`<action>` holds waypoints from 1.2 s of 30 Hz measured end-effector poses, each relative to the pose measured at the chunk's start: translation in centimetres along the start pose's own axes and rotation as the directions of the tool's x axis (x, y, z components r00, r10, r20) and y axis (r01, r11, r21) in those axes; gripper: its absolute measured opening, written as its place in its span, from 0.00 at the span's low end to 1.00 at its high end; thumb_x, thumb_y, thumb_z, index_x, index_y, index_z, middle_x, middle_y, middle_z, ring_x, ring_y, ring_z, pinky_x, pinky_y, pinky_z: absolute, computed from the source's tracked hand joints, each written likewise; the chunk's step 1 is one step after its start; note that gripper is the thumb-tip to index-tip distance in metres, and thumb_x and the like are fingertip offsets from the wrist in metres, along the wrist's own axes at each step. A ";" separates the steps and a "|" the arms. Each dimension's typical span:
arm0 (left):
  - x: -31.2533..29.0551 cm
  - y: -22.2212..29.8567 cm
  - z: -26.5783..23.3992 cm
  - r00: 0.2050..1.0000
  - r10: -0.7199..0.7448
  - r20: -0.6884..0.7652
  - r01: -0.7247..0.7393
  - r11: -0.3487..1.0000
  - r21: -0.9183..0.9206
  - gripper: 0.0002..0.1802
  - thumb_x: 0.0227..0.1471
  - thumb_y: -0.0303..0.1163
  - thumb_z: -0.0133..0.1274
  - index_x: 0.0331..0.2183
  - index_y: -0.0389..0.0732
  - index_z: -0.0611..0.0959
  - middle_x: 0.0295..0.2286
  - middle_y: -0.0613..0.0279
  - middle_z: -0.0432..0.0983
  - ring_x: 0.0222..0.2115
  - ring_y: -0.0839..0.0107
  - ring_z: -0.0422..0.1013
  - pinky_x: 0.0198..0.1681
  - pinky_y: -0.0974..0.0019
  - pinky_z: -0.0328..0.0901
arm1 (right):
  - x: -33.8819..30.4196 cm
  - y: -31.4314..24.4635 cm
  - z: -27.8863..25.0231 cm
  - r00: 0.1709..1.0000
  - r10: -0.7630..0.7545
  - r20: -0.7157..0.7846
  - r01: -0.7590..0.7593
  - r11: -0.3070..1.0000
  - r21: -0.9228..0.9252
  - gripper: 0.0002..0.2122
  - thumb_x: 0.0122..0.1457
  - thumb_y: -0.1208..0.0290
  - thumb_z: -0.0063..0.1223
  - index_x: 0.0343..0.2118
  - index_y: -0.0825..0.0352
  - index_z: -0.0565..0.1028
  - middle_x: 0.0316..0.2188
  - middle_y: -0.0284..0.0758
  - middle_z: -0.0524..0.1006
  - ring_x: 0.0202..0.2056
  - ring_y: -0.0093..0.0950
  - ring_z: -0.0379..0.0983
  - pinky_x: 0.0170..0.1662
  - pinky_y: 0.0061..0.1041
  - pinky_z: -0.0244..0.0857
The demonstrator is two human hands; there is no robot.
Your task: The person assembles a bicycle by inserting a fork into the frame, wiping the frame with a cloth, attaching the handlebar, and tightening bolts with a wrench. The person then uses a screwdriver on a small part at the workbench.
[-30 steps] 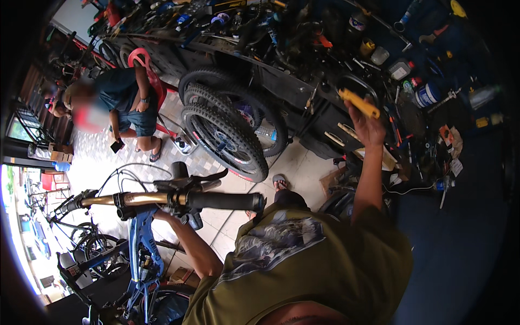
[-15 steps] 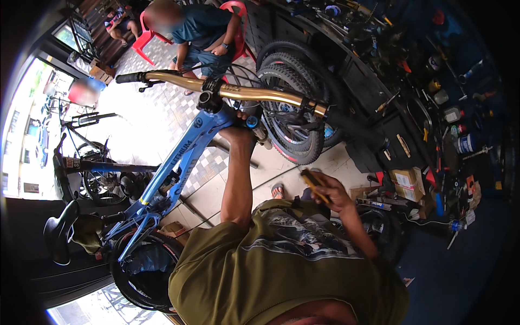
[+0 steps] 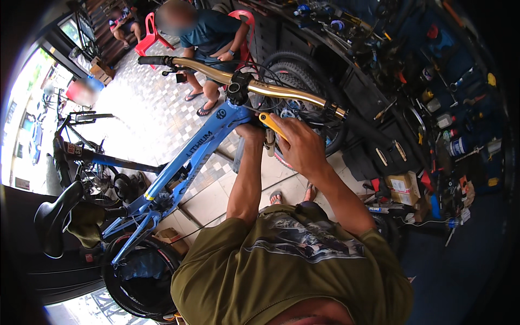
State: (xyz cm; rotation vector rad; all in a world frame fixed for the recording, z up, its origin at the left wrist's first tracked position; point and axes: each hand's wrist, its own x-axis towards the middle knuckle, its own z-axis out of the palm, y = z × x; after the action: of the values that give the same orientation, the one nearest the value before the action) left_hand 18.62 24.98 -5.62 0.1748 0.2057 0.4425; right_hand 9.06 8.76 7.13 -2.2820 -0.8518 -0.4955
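From where I stand, the right hand is closed around a yellow tool, held just beside the front end of the blue bike frame, under the gold handlebar. The left hand is up against that same front end; its fingers are hidden behind the frame, so I can't tell whether it grips or merely steadies.

My worry is how close the two hands are. Were the tool to slip, it could jab the left hand's knuckles or scrape the blue paint. I can't make out the tool's far end, so how sharp it is I couldn't say. The handlebar bothers me too: a hard shove could swing it round, and its far end appears near the seated person, though I can't judge the gap from this angle.
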 end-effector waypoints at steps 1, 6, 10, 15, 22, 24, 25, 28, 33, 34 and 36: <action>-0.8 0.3 1.5 1.000 0.005 -0.029 -0.005 1.000 0.005 0.33 0.63 0.62 0.33 0.49 0.47 0.81 0.38 0.62 0.80 0.29 0.65 0.73 0.31 0.63 0.69 | 0.2 -0.1 0.2 1.000 -0.005 -0.001 0.005 1.000 -0.002 0.26 0.57 0.79 0.59 0.60 0.60 0.73 0.43 0.41 0.79 0.42 0.42 0.78 0.45 0.38 0.74; -1.1 1.7 1.7 0.995 0.026 -0.092 -0.026 1.000 -0.002 0.35 0.63 0.62 0.32 0.52 0.47 0.80 0.43 0.60 0.80 0.35 0.62 0.75 0.38 0.60 0.71 | 0.9 -1.0 1.1 1.000 -0.029 -0.006 0.029 0.999 -0.013 0.27 0.56 0.79 0.60 0.61 0.58 0.73 0.43 0.40 0.79 0.43 0.41 0.78 0.45 0.38 0.74; -1.2 1.3 1.6 0.992 0.016 -0.121 -0.015 1.000 0.008 0.36 0.63 0.61 0.32 0.54 0.47 0.79 0.47 0.58 0.80 0.40 0.60 0.77 0.44 0.57 0.73 | 0.8 -1.2 1.0 0.998 -0.068 -0.015 0.066 0.992 -0.108 0.29 0.53 0.79 0.60 0.60 0.55 0.74 0.45 0.36 0.79 0.41 0.37 0.78 0.44 0.35 0.75; -0.3 1.0 -0.6 0.999 0.053 0.012 -0.054 0.993 0.103 0.37 0.63 0.61 0.31 0.57 0.45 0.78 0.52 0.54 0.78 0.50 0.54 0.75 0.55 0.51 0.70 | 0.7 -1.0 1.3 0.975 -0.219 -0.035 0.193 0.916 -0.353 0.26 0.54 0.76 0.58 0.58 0.51 0.78 0.46 0.32 0.79 0.38 0.33 0.75 0.43 0.32 0.74; -0.9 0.8 1.0 0.997 0.072 -0.039 -0.068 0.994 0.086 0.38 0.64 0.61 0.31 0.56 0.44 0.78 0.53 0.54 0.77 0.52 0.53 0.74 0.58 0.50 0.69 | 1.1 -0.6 1.5 0.971 -0.238 -0.034 0.218 0.931 -0.294 0.27 0.53 0.77 0.57 0.58 0.51 0.78 0.46 0.33 0.79 0.39 0.35 0.74 0.43 0.33 0.74; -0.9 0.9 1.1 0.990 0.132 -0.057 -0.126 0.987 0.102 0.37 0.64 0.61 0.31 0.55 0.44 0.79 0.52 0.54 0.78 0.50 0.54 0.75 0.55 0.51 0.70 | 1.2 -0.8 1.2 0.989 -0.149 -0.015 0.146 0.983 -0.111 0.27 0.56 0.77 0.58 0.60 0.55 0.74 0.44 0.32 0.79 0.37 0.31 0.75 0.41 0.30 0.74; -0.2 1.0 0.3 0.987 0.154 -0.043 -0.150 0.986 0.078 0.37 0.64 0.61 0.31 0.54 0.44 0.79 0.50 0.54 0.79 0.47 0.54 0.76 0.52 0.52 0.71 | 1.4 -1.0 1.1 0.993 -0.115 0.000 0.115 0.993 -0.018 0.27 0.57 0.78 0.58 0.62 0.57 0.72 0.43 0.32 0.79 0.36 0.29 0.75 0.40 0.28 0.74; 0.9 1.0 -1.3 0.983 0.180 -0.046 -0.172 0.975 0.138 0.34 0.64 0.60 0.31 0.45 0.43 0.80 0.34 0.54 0.77 0.29 0.60 0.72 0.31 0.60 0.69 | 0.6 0.4 0.9 0.844 0.213 0.492 -0.525 0.516 0.677 0.27 0.62 0.75 0.58 0.64 0.64 0.65 0.39 0.30 0.76 0.32 0.22 0.74 0.36 0.22 0.72; 1.9 1.3 -3.4 0.997 0.007 -0.080 -0.005 1.000 0.014 0.33 0.63 0.60 0.31 0.41 0.42 0.79 0.27 0.56 0.72 0.23 0.63 0.66 0.25 0.62 0.62 | 1.0 -0.5 0.0 0.806 0.130 0.578 -0.586 0.317 0.746 0.27 0.64 0.73 0.55 0.66 0.66 0.63 0.39 0.32 0.75 0.27 0.16 0.70 0.31 0.21 0.68; 1.8 1.3 -3.2 0.996 -0.033 -0.081 0.033 0.999 -0.011 0.33 0.63 0.60 0.31 0.41 0.42 0.79 0.26 0.56 0.71 0.22 0.64 0.65 0.24 0.63 0.61 | 1.1 -0.5 0.2 0.825 0.142 0.547 -0.555 0.384 0.738 0.28 0.64 0.73 0.56 0.66 0.66 0.63 0.41 0.32 0.75 0.27 0.16 0.70 0.31 0.21 0.69; 0.0 0.5 -0.9 0.990 0.097 -0.106 -0.075 0.978 0.195 0.34 0.62 0.61 0.30 0.41 0.41 0.79 0.25 0.56 0.69 0.22 0.64 0.65 0.24 0.62 0.61 | 0.9 0.5 0.6 0.854 0.165 0.493 -0.503 0.501 0.704 0.29 0.63 0.74 0.56 0.67 0.66 0.62 0.45 0.35 0.76 0.30 0.20 0.73 0.35 0.23 0.70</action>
State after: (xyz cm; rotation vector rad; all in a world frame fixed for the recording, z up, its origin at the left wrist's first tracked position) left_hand 18.21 25.53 -6.41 0.3475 0.3552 0.5193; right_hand 10.13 9.28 7.00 -1.5614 -0.5658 0.4832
